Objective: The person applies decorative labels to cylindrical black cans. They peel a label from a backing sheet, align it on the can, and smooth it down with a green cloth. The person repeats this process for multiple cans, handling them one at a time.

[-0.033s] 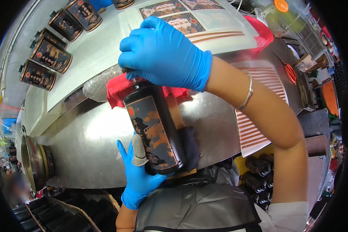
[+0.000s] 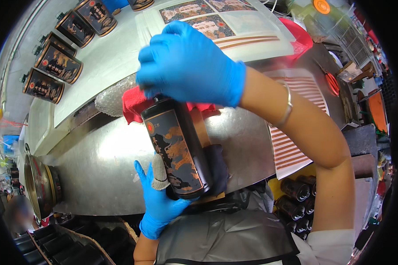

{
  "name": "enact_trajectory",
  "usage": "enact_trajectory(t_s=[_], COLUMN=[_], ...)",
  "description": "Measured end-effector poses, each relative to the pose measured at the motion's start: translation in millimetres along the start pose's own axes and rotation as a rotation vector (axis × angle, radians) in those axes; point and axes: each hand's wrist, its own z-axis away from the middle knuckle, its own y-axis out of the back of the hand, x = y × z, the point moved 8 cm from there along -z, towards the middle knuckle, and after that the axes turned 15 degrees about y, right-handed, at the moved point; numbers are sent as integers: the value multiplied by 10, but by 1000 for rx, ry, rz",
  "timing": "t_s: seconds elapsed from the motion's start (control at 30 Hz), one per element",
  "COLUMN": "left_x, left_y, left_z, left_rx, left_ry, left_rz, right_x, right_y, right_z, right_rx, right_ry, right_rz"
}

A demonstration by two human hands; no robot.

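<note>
A black bottle [image 2: 174,154] with a dark label of copper and grey pattern lies tilted on the bench before me, its neck pointing away. My left hand [image 2: 161,201], in a blue glove with a grey fabric sleeve on one finger, holds the bottle's lower left side; one finger sticks out free. Over the neck end, my gloved right hand [image 2: 185,64] is closed and blurred. It hides the bottle's top, and what its fingers grip cannot be made out. A red cloth [image 2: 135,104] lies behind the neck, and a dark cloth [image 2: 216,170] beside the base.
Several labelled black bottles [image 2: 59,64] stand at the upper left. Printed label sheets [image 2: 210,26] lie at the back, a striped strip sheet [image 2: 292,145] at right. Bubble wrap [image 2: 112,97], orange-handled scissors [image 2: 331,84] and a round metal vessel [image 2: 40,185] are around the bench.
My right hand has shifted slightly to the right and is more blurred. The bottle and my left hand are nearly unmoved.
</note>
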Motion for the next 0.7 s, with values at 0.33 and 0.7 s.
enact_trajectory(t_s=[0.33,0.7], left_x=[-239,-154], left_y=[-166,-133], left_z=[-41,-67], left_rx=[-49,-19], left_ry=[81,58], left_rz=[92,23], right_x=[-1414,-1116], right_y=[435,454], right_z=[716,893], right_rx=[-60,20], right_ry=[81,9], right_rz=[-714,-467])
